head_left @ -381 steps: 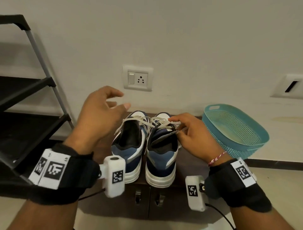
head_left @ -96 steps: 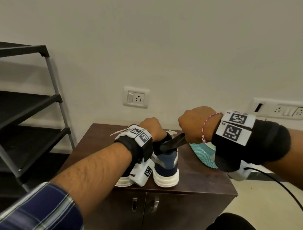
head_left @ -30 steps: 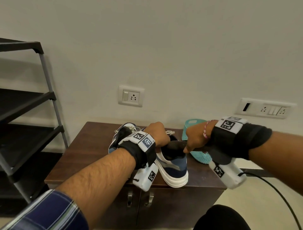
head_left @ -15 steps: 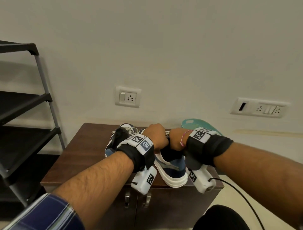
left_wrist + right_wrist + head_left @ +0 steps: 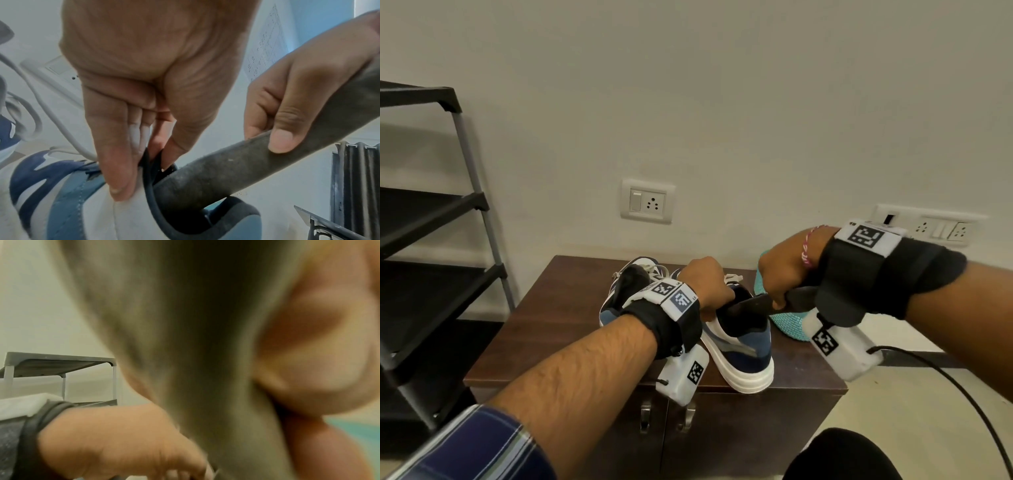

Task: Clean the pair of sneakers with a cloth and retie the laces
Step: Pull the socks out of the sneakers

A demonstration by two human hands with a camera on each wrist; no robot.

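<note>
Two blue-and-white sneakers stand on a brown cabinet (image 5: 544,325). My left hand (image 5: 705,281) pinches the black collar of the right sneaker (image 5: 743,346) between thumb and fingers (image 5: 115,162). My right hand (image 5: 780,274) grips a dark grey insole (image 5: 750,305) that sticks out of that sneaker's opening toward the right. The left wrist view shows the insole (image 5: 226,167) leaving the sneaker (image 5: 82,203), with my right hand's fingers (image 5: 281,129) wrapped round it. The left sneaker (image 5: 616,301) sits behind my left wrist, its white laces (image 5: 51,113) loose. No cloth is visible.
A teal mesh basket (image 5: 787,325) stands on the cabinet just right of the shoes, under my right hand. A black shelf rack (image 5: 431,240) is on the left. A wall socket (image 5: 647,202) is behind the shoes. A cable (image 5: 945,377) trails from my right wrist camera.
My right hand has moved right and up, away from my left hand, drawing the insole further out of the right sneaker. My left hand has stayed on the collar.
</note>
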